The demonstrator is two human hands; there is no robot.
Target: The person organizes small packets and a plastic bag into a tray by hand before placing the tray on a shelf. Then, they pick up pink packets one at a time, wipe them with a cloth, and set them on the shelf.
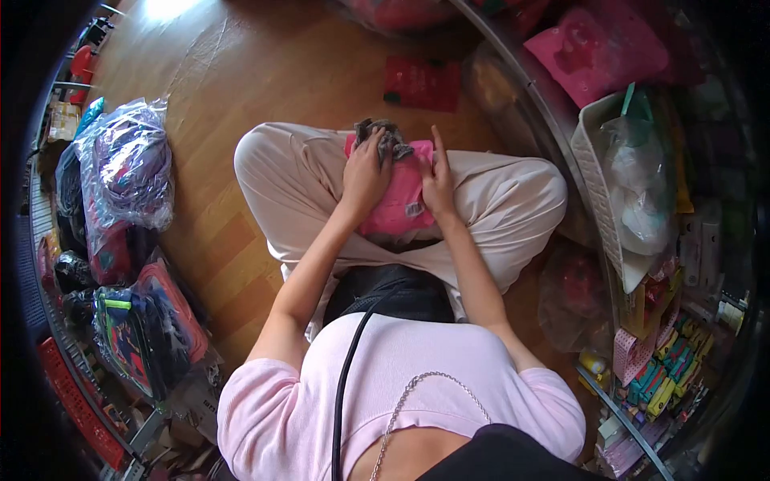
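1. Floor [265, 72]: bare wood ahead of the knees is the widest open room; a red packet [423, 82] lies there alone, well apart from the hands
2. Left side: wrapped bags [128, 164] and backpacks [140, 329] stand in a row near the left knee. Judgement: an elbow swung wide could topple them, since they lean loosely
3. Right side: a shelf edge [553, 120] runs close past the right knee, with a white basket [597, 172] just beside it. Little room here; a quick move of the right arm could knock the basket or its plastic contents
4. Pink item [399, 196]: lies in the lap on crossed legs, between both hands. Judgement: the lap slopes, so it could slide off toward the floor if the pressure lets go
5. Left hand [365, 178]: pressed on the pink item, fingers closed around a grey scrap [383, 136] at its top edge
6. Right hand [438, 183]: flat on the pink item, fingers spread, grasping nothing
7. Grey scrap: small and crumpled; judgement, it could slip loose
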